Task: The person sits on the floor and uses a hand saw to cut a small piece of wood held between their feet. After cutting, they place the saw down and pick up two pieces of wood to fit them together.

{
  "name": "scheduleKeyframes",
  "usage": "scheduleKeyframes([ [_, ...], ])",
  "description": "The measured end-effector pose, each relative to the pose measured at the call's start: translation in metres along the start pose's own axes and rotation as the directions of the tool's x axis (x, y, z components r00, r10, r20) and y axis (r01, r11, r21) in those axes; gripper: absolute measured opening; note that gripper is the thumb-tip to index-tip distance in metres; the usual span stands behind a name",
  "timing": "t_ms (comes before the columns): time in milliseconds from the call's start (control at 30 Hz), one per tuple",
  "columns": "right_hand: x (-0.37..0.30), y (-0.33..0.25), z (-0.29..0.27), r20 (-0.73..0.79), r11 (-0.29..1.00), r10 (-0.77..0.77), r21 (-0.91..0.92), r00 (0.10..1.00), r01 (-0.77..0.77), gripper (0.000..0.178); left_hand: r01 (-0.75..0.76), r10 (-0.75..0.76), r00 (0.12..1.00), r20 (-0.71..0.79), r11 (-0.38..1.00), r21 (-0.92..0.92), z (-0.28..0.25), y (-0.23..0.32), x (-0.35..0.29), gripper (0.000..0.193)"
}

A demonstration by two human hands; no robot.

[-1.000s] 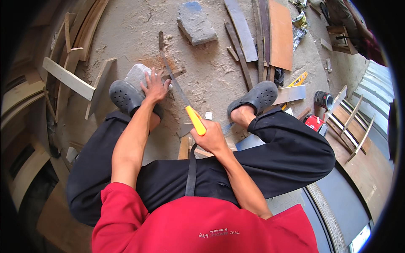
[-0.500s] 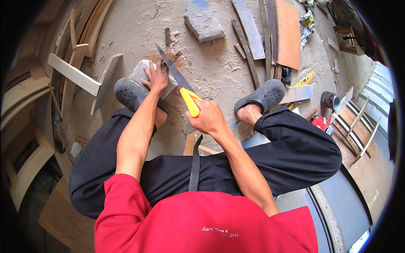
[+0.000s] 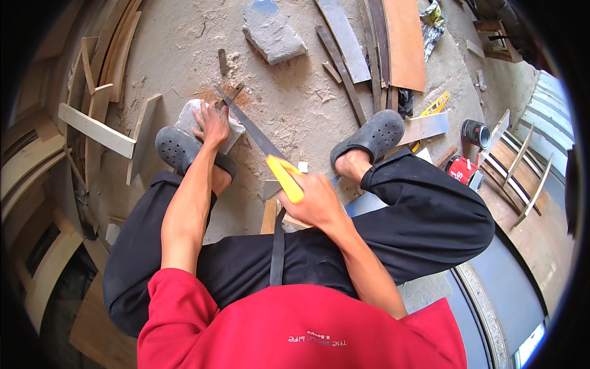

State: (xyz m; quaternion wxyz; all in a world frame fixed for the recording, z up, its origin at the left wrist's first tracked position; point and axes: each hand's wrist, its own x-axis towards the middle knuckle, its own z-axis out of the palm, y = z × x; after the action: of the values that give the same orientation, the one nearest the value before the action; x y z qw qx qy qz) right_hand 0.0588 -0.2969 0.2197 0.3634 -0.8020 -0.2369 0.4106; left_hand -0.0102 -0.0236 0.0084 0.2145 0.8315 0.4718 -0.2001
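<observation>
A handsaw (image 3: pixel 284 177) with a yellow handle is in my right hand (image 3: pixel 314 200), its fingers wrapped round the grip. The saw blade points forward and left, its toe end lying across a short dark strip of wood (image 3: pixel 235 91). My left hand (image 3: pixel 212 126) presses that strip down on a pale, rough block (image 3: pixel 189 112), some fingers spread over the block's top. The hand hides part of the strip. Reddish sawdust (image 3: pixel 244 98) lies on the ground beside the cut.
My feet in grey clogs (image 3: pixel 376 136) stand either side of the work. Ahead lie a larger stone block (image 3: pixel 273 34) and long boards (image 3: pixel 405 46). Right are a yellow level (image 3: pixel 436 103) and an open can (image 3: pixel 475 133). Wooden frames (image 3: pixel 98 129) crowd the left.
My right hand has drawn the saw back toward me, so less of the blade extends past the strip. The left hand keeps its hold. The whole view has shifted slightly.
</observation>
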Motion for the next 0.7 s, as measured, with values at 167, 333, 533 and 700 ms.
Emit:
scheduleKeyframes([
  [167,0.043,0.020,0.022,-0.079,0.998,-0.063,-0.006,0.995,0.062,0.032,-0.039,0.039,0.998,-0.044,0.999,-0.016,-0.002,0.005,0.012,0.060],
  [333,0.018,0.011,0.003,-0.013,0.995,-0.093,-0.049,0.996,0.092,0.036,-0.001,0.000,0.999,-0.038,1.000,-0.023,0.004,-0.006,0.009,0.059],
  [533,0.084,0.015,0.035,0.022,0.990,-0.023,-0.140,0.999,0.026,0.033,-0.063,0.063,0.996,-0.055,0.998,0.008,0.013,-0.005,0.014,0.061],
  [700,0.032,-0.003,0.006,-0.060,0.996,-0.083,-0.051,0.995,0.080,0.034,-0.048,0.047,0.997,-0.065,0.999,-0.017,0.007,-0.007,0.013,0.062],
])
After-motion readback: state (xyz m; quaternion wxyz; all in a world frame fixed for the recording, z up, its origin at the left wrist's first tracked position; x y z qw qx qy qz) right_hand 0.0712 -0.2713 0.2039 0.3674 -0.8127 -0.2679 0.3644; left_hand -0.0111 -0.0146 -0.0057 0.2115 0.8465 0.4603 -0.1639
